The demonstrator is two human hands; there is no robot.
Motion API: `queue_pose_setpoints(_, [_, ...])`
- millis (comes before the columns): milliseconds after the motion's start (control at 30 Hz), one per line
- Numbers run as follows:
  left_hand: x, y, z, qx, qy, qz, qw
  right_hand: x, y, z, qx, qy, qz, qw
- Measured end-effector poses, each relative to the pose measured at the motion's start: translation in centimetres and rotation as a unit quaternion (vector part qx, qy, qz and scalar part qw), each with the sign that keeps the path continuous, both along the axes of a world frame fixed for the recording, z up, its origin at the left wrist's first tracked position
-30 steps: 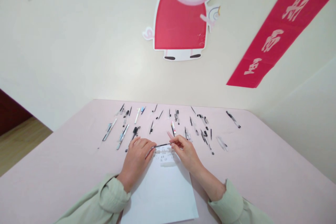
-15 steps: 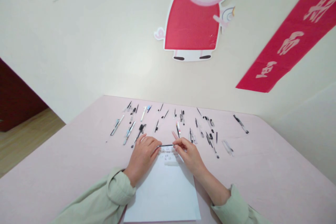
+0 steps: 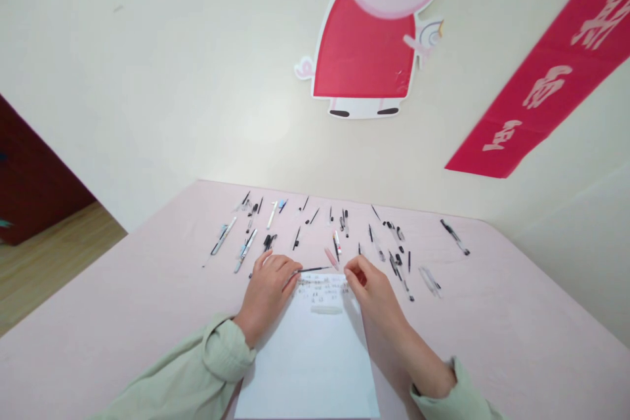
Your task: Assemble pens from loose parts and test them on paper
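Observation:
My left hand [image 3: 270,289] rests over the top left of a white paper sheet [image 3: 308,361]. Its thumb and fingers pinch one end of a thin dark pen refill [image 3: 315,269], which points right. My right hand [image 3: 371,285] is at the sheet's top right corner, apart from the refill. Its thumb and forefinger are pressed together; whatever they hold is too small to make out. Small handwritten marks cover the sheet's upper part. A clear pen barrel [image 3: 326,310] lies across the paper below the writing. Just beyond the sheet lies a pinkish pen part [image 3: 331,258].
Several pens and loose pen parts lie along the far half of the pink table [image 3: 162,282]. White-patterned pens [image 3: 245,251] are at left, a black-capped pen [image 3: 455,237] at far right. Behind the table stands a wall with a cartoon cutout [image 3: 364,46] and a red banner [image 3: 536,92].
My right hand has let go of the refill's right end and moved right. My left hand still holds the refill. The view has shifted slightly.

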State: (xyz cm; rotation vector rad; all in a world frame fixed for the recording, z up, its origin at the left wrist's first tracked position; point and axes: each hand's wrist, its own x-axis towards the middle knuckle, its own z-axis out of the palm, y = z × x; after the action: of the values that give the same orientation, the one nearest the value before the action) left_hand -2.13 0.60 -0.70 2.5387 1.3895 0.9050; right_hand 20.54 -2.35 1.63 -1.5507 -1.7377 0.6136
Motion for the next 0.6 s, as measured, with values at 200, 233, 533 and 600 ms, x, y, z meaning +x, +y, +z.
queue_pose_setpoints(200, [-0.2,0.2,-0.1,0.005,0.003,0.008,1.0,-1.6,-1.7,-0.4,-0.007,-0.175,0.146,0.974])
queue_pose_setpoints(233, [-0.2,0.2,-0.1,0.004,0.003,0.008,1.0,-1.8,-1.9,-0.6,-0.005,-0.2,0.156,0.967])
queue_pose_setpoints(533, [-0.1,0.1,-0.1,0.008,0.004,0.008,1.0,-1.6,-1.4,-0.3,-0.016,-0.257,0.104,0.961])
queue_pose_setpoints(600, [-0.1,0.1,-0.1,0.006,0.004,0.006,1.0,-0.7,-0.9,0.2,-0.017,-0.23,0.06,0.971])
